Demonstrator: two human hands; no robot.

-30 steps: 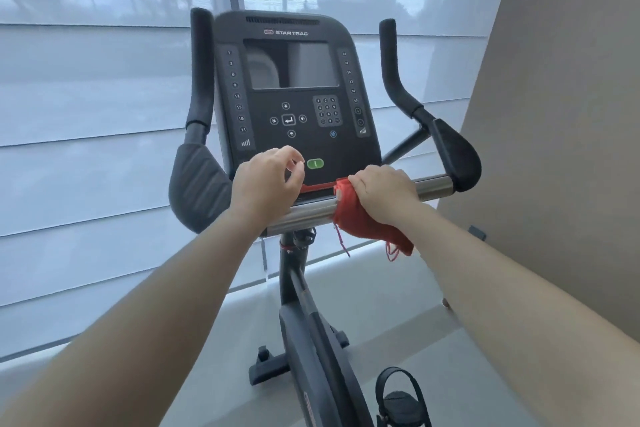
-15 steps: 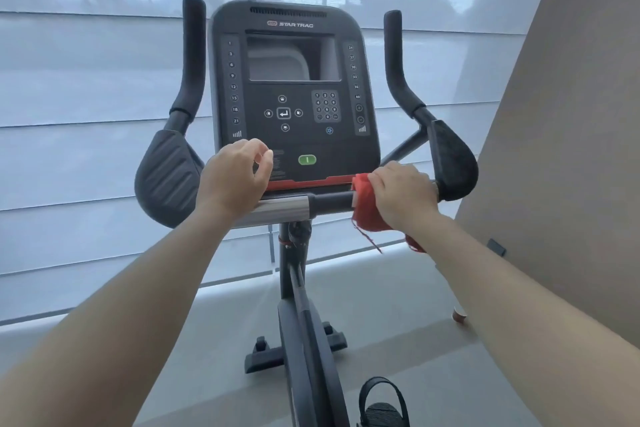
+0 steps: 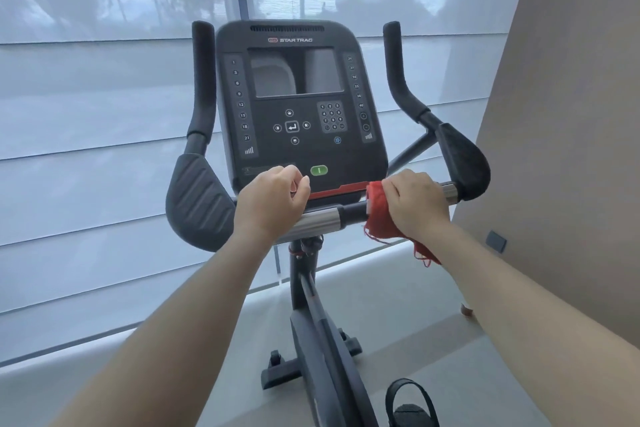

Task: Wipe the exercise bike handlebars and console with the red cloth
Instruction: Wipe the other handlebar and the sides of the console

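The exercise bike's black console [image 3: 298, 107] stands upright in front of me, screen dark. Below it runs the horizontal handlebar [image 3: 320, 220], silver and black, with padded elbow rests and upright grips at both ends. My left hand [image 3: 272, 203] is closed around the bar's left silver section. My right hand [image 3: 417, 204] presses the red cloth [image 3: 381, 215] around the bar's right part, just left of the right elbow pad [image 3: 464, 166]. Loose threads and a corner of the cloth hang below my wrist.
A blind-covered window fills the background. A beige wall [image 3: 571, 114] stands close on the right. The bike frame [image 3: 318, 340], its front foot and a strapped pedal [image 3: 412, 402] are below over a grey floor.
My right hand slid the cloth rightward along the bar towards the right elbow pad, then held near there. My left hand kept its grip. The camera view shifted slightly.
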